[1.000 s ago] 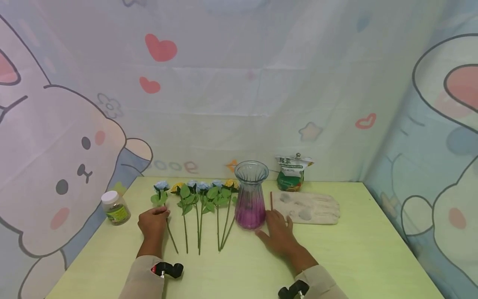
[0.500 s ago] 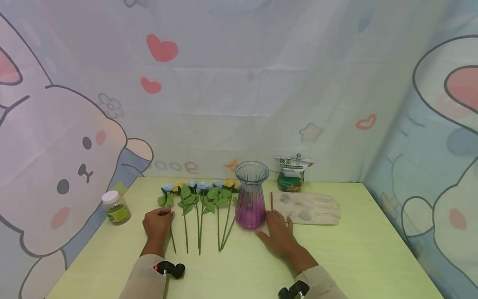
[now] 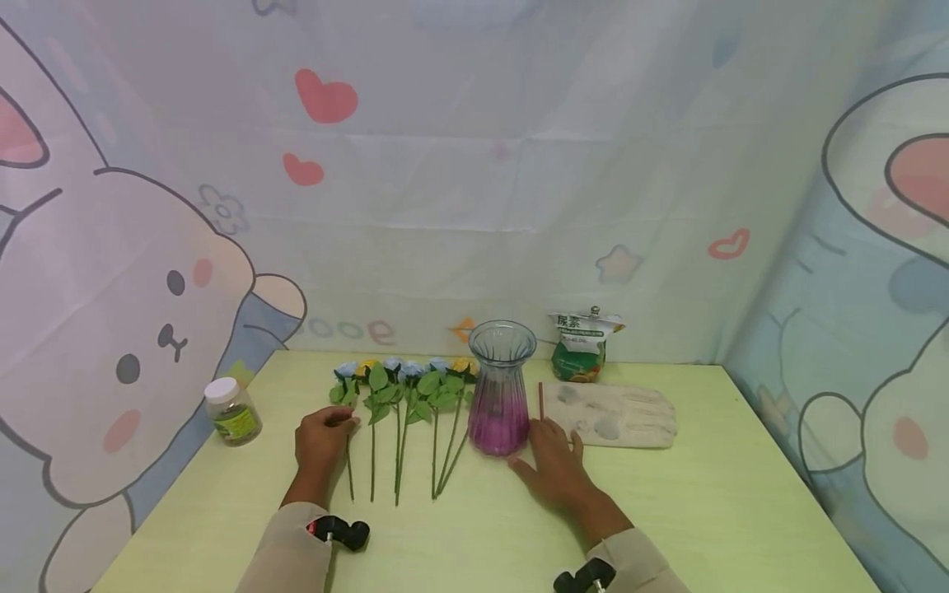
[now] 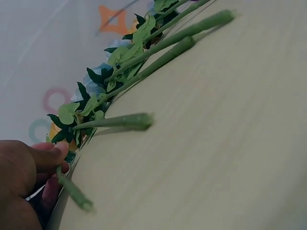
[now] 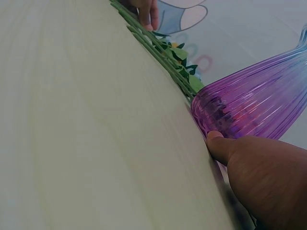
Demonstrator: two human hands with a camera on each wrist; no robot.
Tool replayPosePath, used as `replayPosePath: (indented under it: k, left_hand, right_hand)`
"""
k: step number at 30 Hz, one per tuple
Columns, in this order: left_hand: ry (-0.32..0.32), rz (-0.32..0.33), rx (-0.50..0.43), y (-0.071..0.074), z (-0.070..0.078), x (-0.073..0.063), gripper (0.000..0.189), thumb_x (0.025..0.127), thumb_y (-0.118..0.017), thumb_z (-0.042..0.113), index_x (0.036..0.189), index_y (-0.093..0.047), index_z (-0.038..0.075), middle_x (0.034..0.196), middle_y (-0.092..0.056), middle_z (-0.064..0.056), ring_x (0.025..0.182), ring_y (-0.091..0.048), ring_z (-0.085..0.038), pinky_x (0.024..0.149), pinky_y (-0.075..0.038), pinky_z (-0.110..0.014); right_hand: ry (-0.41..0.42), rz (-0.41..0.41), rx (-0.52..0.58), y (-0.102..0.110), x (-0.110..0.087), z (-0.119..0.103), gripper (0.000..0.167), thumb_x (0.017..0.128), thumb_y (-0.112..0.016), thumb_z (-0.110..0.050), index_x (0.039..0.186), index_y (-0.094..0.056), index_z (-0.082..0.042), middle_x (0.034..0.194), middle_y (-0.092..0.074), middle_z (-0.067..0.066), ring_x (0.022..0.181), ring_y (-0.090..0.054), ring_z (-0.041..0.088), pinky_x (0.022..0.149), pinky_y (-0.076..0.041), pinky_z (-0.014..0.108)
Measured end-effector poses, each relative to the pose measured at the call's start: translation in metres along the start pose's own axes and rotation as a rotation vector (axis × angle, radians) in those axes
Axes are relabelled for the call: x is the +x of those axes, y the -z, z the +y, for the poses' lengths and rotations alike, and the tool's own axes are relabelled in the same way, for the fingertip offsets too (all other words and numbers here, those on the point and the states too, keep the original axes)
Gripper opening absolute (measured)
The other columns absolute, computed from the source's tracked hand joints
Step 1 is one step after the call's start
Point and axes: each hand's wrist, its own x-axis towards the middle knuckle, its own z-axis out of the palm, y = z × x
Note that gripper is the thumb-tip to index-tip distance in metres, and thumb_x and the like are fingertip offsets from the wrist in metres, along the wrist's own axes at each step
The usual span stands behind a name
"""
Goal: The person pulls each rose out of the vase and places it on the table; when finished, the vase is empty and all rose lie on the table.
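Note:
In the head view my left hand (image 3: 320, 445) pinches the stem of the leftmost blue artificial rose (image 3: 346, 370) between thumb and fingers. The bare stem end (image 4: 76, 194) sticks out below the thumb in the left wrist view. To its right, several more blue and yellow roses (image 3: 412, 369) lie in a row, heads toward the wall. Beside them stands a ribbed glass vase (image 3: 500, 403), bluish at the flared mouth and purple at the base. My right hand (image 3: 556, 465) rests beside the vase with extended fingers. Its thumb (image 5: 218, 143) is at the vase base in the right wrist view.
A white-lidded jar (image 3: 233, 413) stands at the table's left edge. Right of the vase lie a pale pair of gloves (image 3: 630, 414) and a thin reddish stick (image 3: 540, 401). Behind them sits a clipped green-and-white bag (image 3: 578, 354) near the printed cloth wall (image 3: 460, 181).
My left hand has moved a little to the right, bringing the blue rose closer to the row, its stem now nearly parallel to the others. The right hand and vase have stayed put.

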Motion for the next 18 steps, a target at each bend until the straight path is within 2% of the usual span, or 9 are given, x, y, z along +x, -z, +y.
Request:
replayPosePath:
  k: [4, 8, 13, 18]
  left_hand:
    - [-0.017, -0.052, 0.048, 0.0005, 0.0001, 0.0005, 0.028, 0.101, -0.080, 0.021, 0.125, -0.082, 0.007, 0.122, -0.081, -0.020, 0.120, -0.073, -0.041, 0.099, -0.055, -0.057]
    - [-0.041, -0.078, 0.106, 0.0003, -0.0017, 0.0014, 0.028, 0.101, -0.081, 0.024, 0.125, -0.083, 0.009, 0.120, -0.082, -0.019, 0.115, -0.075, -0.040, 0.098, -0.055, -0.057]
    - [-0.082, -0.133, 0.128, 0.0004, -0.0028, 0.0009, 0.029, 0.102, -0.080, 0.028, 0.126, -0.083, 0.012, 0.119, -0.082, -0.017, 0.111, -0.075, -0.038, 0.094, -0.056, -0.055]
    - [-0.128, -0.117, 0.131, -0.0016, -0.0030, -0.0005, 0.029, 0.100, -0.083, 0.028, 0.123, -0.084, 0.012, 0.114, -0.083, -0.016, 0.108, -0.077, -0.037, 0.092, -0.057, -0.055]
  right_hand:
    - [-0.003, 0.000, 0.001, 0.0005, 0.0000, -0.0009, 0.075, 0.108, -0.066, -0.044, 0.167, -0.041, -0.004, 0.169, -0.048, 0.015, 0.164, -0.032, 0.041, 0.127, -0.013, 0.082]
    - [-0.003, -0.007, 0.004, 0.0008, -0.0008, -0.0022, 0.075, 0.108, -0.066, -0.044, 0.167, -0.041, -0.004, 0.169, -0.048, 0.016, 0.164, -0.031, 0.042, 0.127, -0.013, 0.082]
    - [0.001, 0.000, 0.007, -0.0001, -0.0009, -0.0019, 0.075, 0.108, -0.067, -0.044, 0.166, -0.041, -0.003, 0.169, -0.048, 0.016, 0.164, -0.031, 0.042, 0.126, -0.013, 0.082]
    - [-0.005, -0.008, 0.005, -0.0006, -0.0008, -0.0007, 0.077, 0.108, -0.066, -0.045, 0.167, -0.039, -0.004, 0.170, -0.047, 0.015, 0.165, -0.030, 0.041, 0.127, -0.012, 0.081]
